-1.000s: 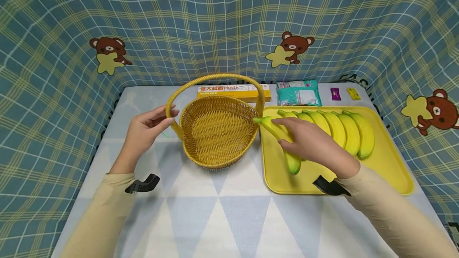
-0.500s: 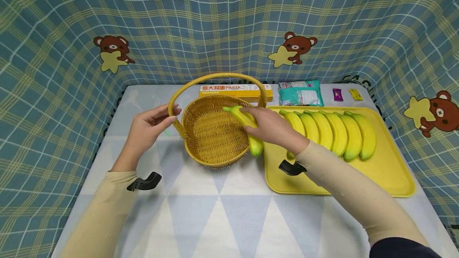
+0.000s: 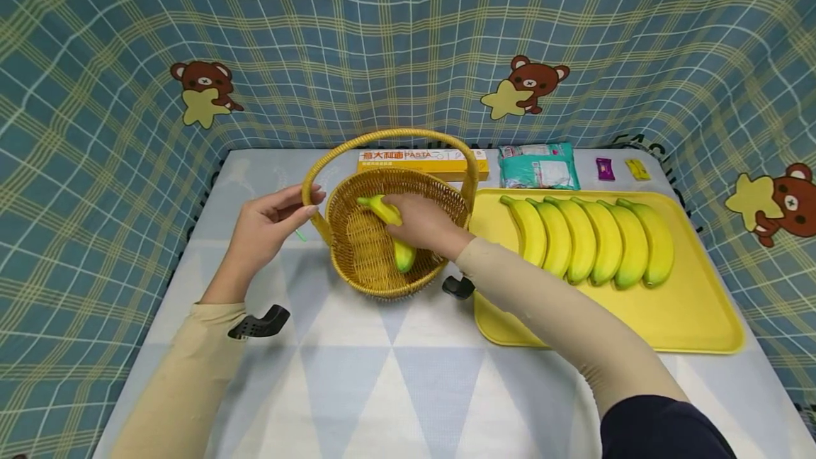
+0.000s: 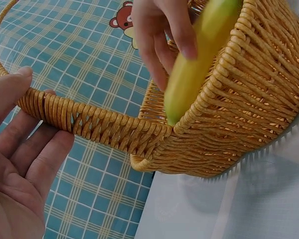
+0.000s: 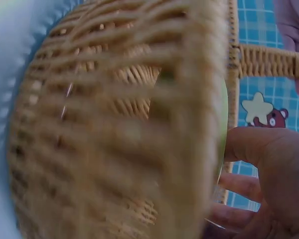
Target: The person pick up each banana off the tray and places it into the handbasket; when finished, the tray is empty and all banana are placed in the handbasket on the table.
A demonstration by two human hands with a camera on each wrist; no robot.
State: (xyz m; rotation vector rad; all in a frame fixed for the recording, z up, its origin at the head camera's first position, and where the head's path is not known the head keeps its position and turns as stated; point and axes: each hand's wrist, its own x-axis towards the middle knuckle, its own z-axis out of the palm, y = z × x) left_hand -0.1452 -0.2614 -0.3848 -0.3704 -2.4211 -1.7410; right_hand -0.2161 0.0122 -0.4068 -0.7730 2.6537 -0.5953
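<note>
A woven wicker basket (image 3: 363, 282) with a tall arched handle stands mid-table. My left hand (image 3: 270, 225) pinches the left side of that handle between thumb and fingers, which the left wrist view shows close up. Inside the basket's opening, my right hand (image 3: 423, 222) grips a yellow banana (image 3: 403, 255) with green ends, held around its middle. In the left wrist view the banana (image 4: 199, 64) is tilted and close to the rim. The basket wall (image 5: 104, 124) covers most of the right wrist view and hides nearly all of the banana there.
To the right lies a yellow tray (image 3: 688, 317) with several bananas (image 3: 599, 239) side by side. Behind the basket is a pasta box (image 3: 440, 165), beside a teal packet (image 3: 538, 166). A purple sweet (image 3: 605, 169) and a yellow sweet (image 3: 637, 169) lie at the back right.
My right hand has carried the banana leftward from the tray, over the basket's right rim, and into the basket's opening. The left hand has kept its hold on the handle.
</note>
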